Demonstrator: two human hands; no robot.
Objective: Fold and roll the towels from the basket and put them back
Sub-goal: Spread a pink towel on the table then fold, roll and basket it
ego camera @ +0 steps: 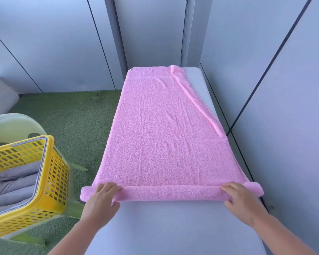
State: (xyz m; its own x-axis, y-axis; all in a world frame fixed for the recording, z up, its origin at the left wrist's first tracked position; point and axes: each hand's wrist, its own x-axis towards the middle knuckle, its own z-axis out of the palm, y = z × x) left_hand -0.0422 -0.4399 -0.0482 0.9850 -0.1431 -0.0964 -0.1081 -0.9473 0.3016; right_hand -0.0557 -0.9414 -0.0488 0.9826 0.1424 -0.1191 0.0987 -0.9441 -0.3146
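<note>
Head view, nearest first: bare stretch of pale grey worktop (173,229), then left hand (102,197) and right hand (241,201), each curled over one end of the started roll (171,193) at the near edge of the pink terry towel (164,126), fingers on top, thumbs tucked under the near side. Firm grasp on cloth at both ends. Beyond the roll, flat and lengthways along the worktop, with the right long edge folded inward on a slant and a far corner flipped up.

To roll well: push both ends forward together, keep the roll square to the long sides, press down lightly for tightness, and smooth that slanted fold before reaching it, to avoid a tapered roll.

Off to the left, yellow perforated plastic basket (50,181), seemingly on a pale green plastic chair (13,124), holding stacked grey towels (13,186); green artificial turf (72,116) farther out.
</note>
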